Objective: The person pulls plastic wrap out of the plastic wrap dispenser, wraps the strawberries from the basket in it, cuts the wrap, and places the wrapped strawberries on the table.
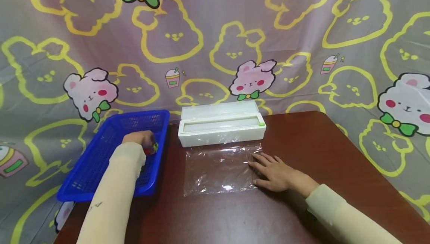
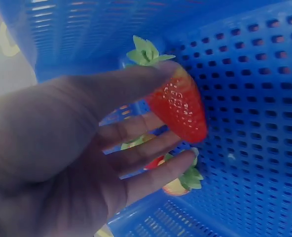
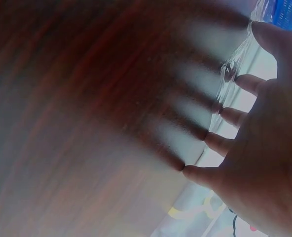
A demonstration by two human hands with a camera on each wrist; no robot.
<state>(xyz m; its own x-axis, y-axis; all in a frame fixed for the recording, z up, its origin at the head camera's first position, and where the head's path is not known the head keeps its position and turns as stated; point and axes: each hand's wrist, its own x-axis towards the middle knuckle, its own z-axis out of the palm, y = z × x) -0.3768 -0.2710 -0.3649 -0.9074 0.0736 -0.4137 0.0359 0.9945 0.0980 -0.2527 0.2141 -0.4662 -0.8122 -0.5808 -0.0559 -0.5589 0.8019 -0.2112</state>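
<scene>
Inside the blue basket (image 1: 158, 173), my left hand (image 1: 138, 138) pinches a red strawberry (image 2: 183, 106) between thumb and fingers, its green leaves up by the thumb. Below those fingers in the left wrist view lie more strawberries (image 2: 175, 186), partly hidden by the hand. A sheet of clear plastic wrap (image 1: 218, 169) lies flat on the table, reaching out from the front of a white cling film box (image 1: 221, 135). My right hand (image 1: 277, 173) rests with spread fingers on the right edge of this sheet, fingertips touching down.
The brown table (image 1: 302, 135) carries the basket at the left and the box at the back middle. The box's translucent lid (image 1: 220, 110) stands raised. A patterned curtain (image 1: 201, 31) hangs right behind the table and along both sides.
</scene>
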